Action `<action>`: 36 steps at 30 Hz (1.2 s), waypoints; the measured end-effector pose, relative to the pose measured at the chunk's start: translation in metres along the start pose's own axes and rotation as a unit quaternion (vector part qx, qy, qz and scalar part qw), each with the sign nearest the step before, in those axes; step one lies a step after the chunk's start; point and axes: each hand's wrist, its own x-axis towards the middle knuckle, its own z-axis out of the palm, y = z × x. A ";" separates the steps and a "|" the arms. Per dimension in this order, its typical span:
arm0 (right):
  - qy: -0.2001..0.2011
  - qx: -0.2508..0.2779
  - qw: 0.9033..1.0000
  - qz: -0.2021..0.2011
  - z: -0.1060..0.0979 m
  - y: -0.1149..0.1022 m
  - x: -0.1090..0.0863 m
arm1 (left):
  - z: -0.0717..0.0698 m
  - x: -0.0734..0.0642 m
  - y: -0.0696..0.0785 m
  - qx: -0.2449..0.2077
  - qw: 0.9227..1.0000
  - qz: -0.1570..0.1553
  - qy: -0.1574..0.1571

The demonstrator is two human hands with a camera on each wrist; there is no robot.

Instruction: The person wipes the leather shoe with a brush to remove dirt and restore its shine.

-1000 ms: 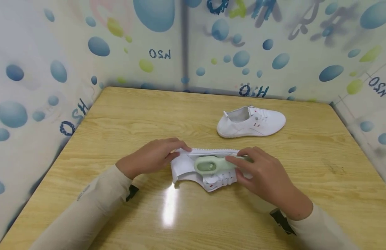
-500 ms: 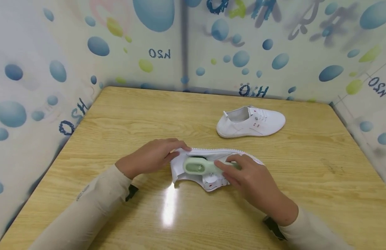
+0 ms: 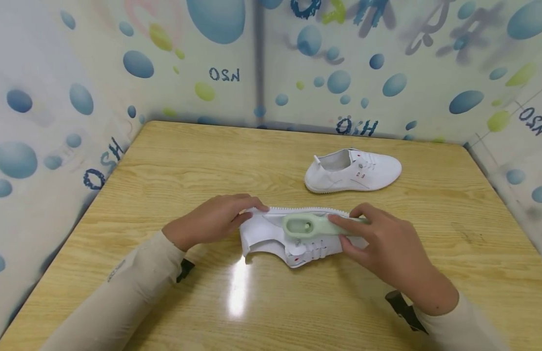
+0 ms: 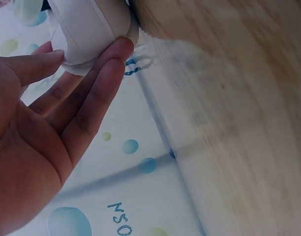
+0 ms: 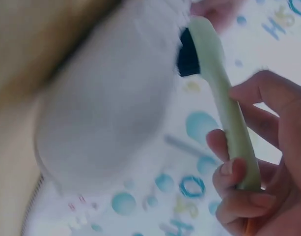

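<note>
A white lace-up shoe (image 3: pixel 264 231) lies on its side on the table, its sole edge facing away and its opening toward me. My left hand (image 3: pixel 215 219) grips its heel, thumb on one side and fingers on the other, as the left wrist view shows. In my right hand (image 3: pixel 382 246) is a pale green brush (image 3: pixel 306 225), held by the handle with curled fingers. The brush head lies over the side of the shoe. Dark bristles (image 5: pixel 188 54) face the shoe in the right wrist view.
A second white shoe (image 3: pixel 371 173) stands upright farther back, right of the middle, toe to the right. The wooden table (image 3: pixel 200 165) meets walls (image 3: pixel 288 58) with blue and green dots behind it and at both sides.
The brush in my right hand slid left toward the heel, then back right toward the toe, ending farther right than at first. My left hand and both shoes stay in place.
</note>
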 end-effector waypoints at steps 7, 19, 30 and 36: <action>-0.007 0.003 1.000 0.006 -0.007 0.007 -0.001 | 0.000 0.001 0.001 -0.005 1.000 -0.002 0.000; 0.012 0.016 0.998 -0.052 0.032 -0.011 0.000 | -0.001 0.001 0.001 -0.009 1.000 -0.006 -0.002; 0.001 0.004 0.999 -0.033 0.025 -0.015 0.000 | -0.001 0.001 0.001 -0.009 1.000 -0.003 -0.003; -0.001 -0.001 1.000 -0.004 0.004 -0.004 -0.001 | -0.001 0.001 0.001 -0.006 1.000 -0.004 -0.005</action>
